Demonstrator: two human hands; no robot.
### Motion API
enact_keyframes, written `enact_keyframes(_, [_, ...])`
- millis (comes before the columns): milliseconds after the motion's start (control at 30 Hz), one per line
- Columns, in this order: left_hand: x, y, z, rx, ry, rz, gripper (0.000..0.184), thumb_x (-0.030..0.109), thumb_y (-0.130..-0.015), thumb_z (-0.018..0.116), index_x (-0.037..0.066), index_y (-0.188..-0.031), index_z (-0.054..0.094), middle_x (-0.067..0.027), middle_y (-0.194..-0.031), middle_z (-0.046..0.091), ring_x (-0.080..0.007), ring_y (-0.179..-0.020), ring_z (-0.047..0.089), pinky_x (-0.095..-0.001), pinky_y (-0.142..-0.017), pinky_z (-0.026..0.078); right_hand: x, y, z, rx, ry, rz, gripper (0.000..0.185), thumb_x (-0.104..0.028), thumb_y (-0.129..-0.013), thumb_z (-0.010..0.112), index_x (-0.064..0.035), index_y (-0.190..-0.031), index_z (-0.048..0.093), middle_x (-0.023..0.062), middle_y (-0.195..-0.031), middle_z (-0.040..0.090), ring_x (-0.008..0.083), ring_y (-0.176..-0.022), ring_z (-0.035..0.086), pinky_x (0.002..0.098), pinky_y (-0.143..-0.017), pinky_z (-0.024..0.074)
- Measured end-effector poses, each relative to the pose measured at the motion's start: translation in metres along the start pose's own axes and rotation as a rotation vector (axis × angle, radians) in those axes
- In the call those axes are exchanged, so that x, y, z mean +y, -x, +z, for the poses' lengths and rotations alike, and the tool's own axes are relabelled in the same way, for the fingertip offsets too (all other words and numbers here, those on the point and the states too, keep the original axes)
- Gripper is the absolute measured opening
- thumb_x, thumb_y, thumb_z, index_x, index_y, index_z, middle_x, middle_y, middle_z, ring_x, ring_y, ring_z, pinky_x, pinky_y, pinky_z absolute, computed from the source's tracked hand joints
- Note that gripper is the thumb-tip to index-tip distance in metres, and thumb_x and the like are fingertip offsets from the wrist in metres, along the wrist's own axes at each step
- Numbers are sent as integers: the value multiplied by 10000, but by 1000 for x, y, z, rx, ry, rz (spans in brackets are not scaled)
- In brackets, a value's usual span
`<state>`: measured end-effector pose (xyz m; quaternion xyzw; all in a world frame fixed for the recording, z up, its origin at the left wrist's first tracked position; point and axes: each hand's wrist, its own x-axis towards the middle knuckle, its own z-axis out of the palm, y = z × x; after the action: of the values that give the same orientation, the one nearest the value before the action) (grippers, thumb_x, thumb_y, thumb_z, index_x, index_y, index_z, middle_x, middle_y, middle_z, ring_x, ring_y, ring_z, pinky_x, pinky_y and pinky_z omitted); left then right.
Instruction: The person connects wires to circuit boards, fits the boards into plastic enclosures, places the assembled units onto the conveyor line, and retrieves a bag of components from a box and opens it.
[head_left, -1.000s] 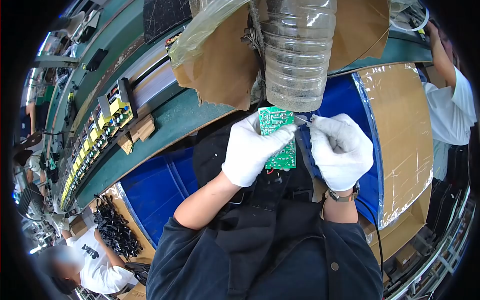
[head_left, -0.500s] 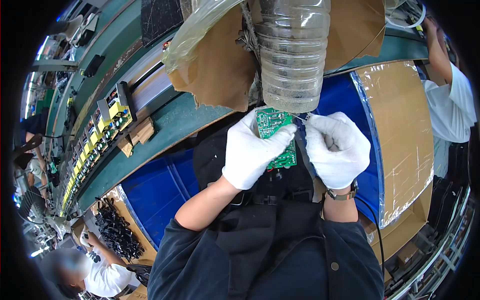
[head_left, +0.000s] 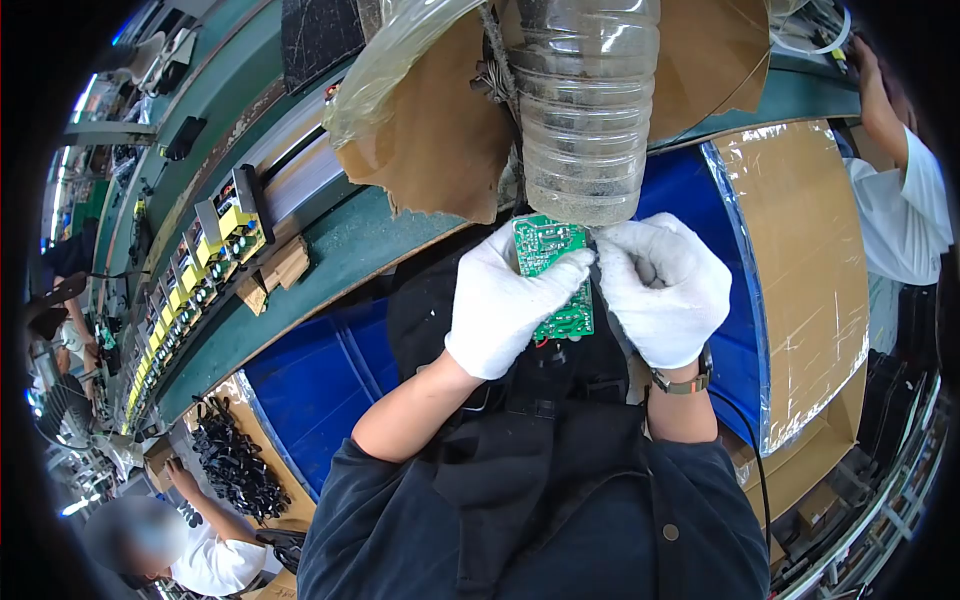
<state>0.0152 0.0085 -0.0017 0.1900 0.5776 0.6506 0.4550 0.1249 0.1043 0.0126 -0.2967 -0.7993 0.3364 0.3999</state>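
A green circuit board (head_left: 570, 318) is gripped by its left side in my gloved left hand (head_left: 508, 300), solder side facing me, thumb lying across its middle. My right hand (head_left: 668, 290), also in a white glove, is closed in a pinch at the board's upper right edge. Whatever sits between those right fingertips is hidden by the glove. A bit of red wire (head_left: 541, 345) shows below the board's lower edge. Just above the board hangs the base of a ribbed clear plastic bottle (head_left: 585, 130).
On the left, a row of boards with yellow parts (head_left: 205, 250) lines the green bench (head_left: 385, 235). Blue-lined cardboard boxes (head_left: 795, 260) flank me. Black cables (head_left: 235, 455) lie in a heap at lower left. Other people work at lower left (head_left: 215, 560) and far right (head_left: 900, 200).
My right hand has moved slightly left, its fingertips now against the board's edge. The thin strand seen between fingers and board earlier is covered. The left hand and board stay nearly still.
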Motion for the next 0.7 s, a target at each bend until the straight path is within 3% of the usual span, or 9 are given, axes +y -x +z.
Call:
enact_keyframes(233, [3,3,-4,-11,14,-87,200,55,-845,695,-13,-1020,627,-19,-887,669,-43,-764,582,-213,-688,490,2,1,-3,-17,-44,-2,119,49,-687,718,-29,-776,704,46,-646,608,97,-498,523,215,-456,392])
enact_keyframes(333, [8,9,-11,-69,69,-206,253,73,-839,705,-8,-1064,622,-13,-890,668,-48,-760,590,-220,-692,490,11,8,-9,145,-118,-5,151,95,-687,712,-14,-792,698,35,-648,603,64,-506,503,195,-454,367])
enact_keyframes(500, [8,26,-28,-72,75,-125,323,66,-814,719,-36,-1101,609,-60,-901,679,-94,-799,621,-242,-705,497,22,16,-18,251,-152,48,164,145,-711,681,18,-815,688,22,-670,604,40,-545,501,176,-477,361])
enact_keyframes(633, [37,55,-47,-97,221,13,424,71,-777,749,-77,-1140,585,-143,-925,677,-179,-855,653,-268,-726,518,29,21,-29,266,-87,96,147,163,-790,606,73,-892,659,71,-746,627,85,-616,570,185,-552,448])
enact_keyframes(700, [49,72,-64,-82,132,238,655,289,-806,727,-163,-1206,473,-303,-1170,574,-326,-975,661,-374,-772,546,32,22,-32,315,-145,147,136,145,-808,601,70,-904,660,71,-759,631,84,-620,567,181,-547,444])
